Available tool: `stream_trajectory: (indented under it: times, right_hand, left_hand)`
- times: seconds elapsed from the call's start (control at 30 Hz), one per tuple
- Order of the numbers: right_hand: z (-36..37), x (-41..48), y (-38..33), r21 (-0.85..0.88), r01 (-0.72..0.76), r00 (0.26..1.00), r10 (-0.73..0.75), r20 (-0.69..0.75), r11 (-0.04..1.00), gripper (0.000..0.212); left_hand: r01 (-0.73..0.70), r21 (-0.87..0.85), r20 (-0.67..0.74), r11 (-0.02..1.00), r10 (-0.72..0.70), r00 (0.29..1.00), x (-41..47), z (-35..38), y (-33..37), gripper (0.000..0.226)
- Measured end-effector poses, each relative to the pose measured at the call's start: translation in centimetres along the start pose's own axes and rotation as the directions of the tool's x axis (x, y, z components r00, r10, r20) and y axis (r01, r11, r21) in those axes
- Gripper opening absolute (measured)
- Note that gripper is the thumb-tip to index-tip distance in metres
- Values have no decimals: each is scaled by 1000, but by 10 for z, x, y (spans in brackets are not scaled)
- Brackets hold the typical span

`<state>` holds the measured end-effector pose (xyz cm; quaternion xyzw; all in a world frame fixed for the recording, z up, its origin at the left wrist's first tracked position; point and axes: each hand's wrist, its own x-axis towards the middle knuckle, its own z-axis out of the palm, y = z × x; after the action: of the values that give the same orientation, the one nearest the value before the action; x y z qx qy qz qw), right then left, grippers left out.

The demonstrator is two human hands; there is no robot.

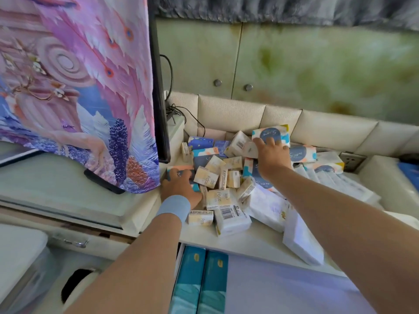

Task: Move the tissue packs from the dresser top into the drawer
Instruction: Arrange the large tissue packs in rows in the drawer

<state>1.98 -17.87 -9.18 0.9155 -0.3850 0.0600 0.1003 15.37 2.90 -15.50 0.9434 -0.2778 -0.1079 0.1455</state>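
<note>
While two teal soft tissue packs [199, 282] are already laid in the open white drawer [283, 288] nearest the camera, a jumbled heap of small cream and patterned packs [218, 177] is left on the white dresser top [244, 239]. The left hand [180, 185] is closed over an orange-and-navy pack [179, 169]; farther back, the right hand [271, 151] is spread on a blue-circled pack [272, 132]. Neighbouring packs could be dragged off the edge.

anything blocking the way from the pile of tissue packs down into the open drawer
Nothing visible does. The pile of tissue packs sits on the dresser top, and the open drawer lies directly below its front edge. Two teal packs already fill the drawer's left side; the rest looks free.
</note>
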Motion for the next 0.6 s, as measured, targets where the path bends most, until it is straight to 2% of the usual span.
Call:
stream_trajectory:
  times: [0.2, 0.3, 0.43, 0.53, 0.6]
  right_hand:
    - [-12, -36, -2, -37, 103, 978, -108, -181, 994, 69]
    - [-20, -60, 0, -89, 173, 949, -190, -250, 981, 62]
    - [-33, -97, 3, -108, 235, 913, -257, -316, 966, 50]
    - [-43, -130, 10, -25, 281, 911, -275, -306, 959, 59]
    - [-48, -155, 18, 50, 314, 923, -293, -248, 948, 63]
  left_hand:
    - [-29, -23, -84, 999, 27, 996, -32, -21, 7, 58]
    - [-101, 19, -133, 995, 103, 986, -60, -34, 10, 60]
    - [-235, -9, -143, 972, 232, 962, -101, -46, 14, 71]
    - [-329, -150, -106, 932, 316, 943, -133, -47, 22, 78]
    - [-300, -289, -17, 909, 309, 951, -148, -47, 28, 74]
